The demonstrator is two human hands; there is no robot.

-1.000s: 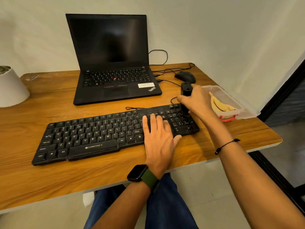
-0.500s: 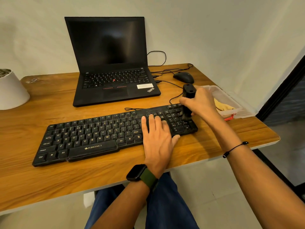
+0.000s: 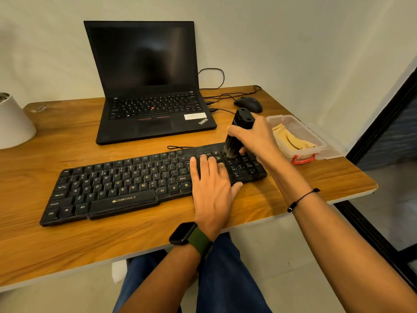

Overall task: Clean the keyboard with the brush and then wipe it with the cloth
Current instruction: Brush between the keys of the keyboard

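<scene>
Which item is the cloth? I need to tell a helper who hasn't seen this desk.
Start at the wooden desk and go to its right edge. There, past the keyboard, sits a clear plastic box with a red latch. The cloth is the crumpled yellow fabric inside it.

— What lies beyond the fingers (image 3: 204, 163)?
— An open black laptop (image 3: 149, 86), screen dark, on the wooden table (image 3: 67, 240); a black mouse (image 3: 248, 104) sits further back to their right; cables (image 3: 223, 77) trail beside it.
— And off to the sides?
— Right of them, a clear plastic box (image 3: 321, 146) with a red latch; far left, a white pot (image 3: 13, 125).
</scene>
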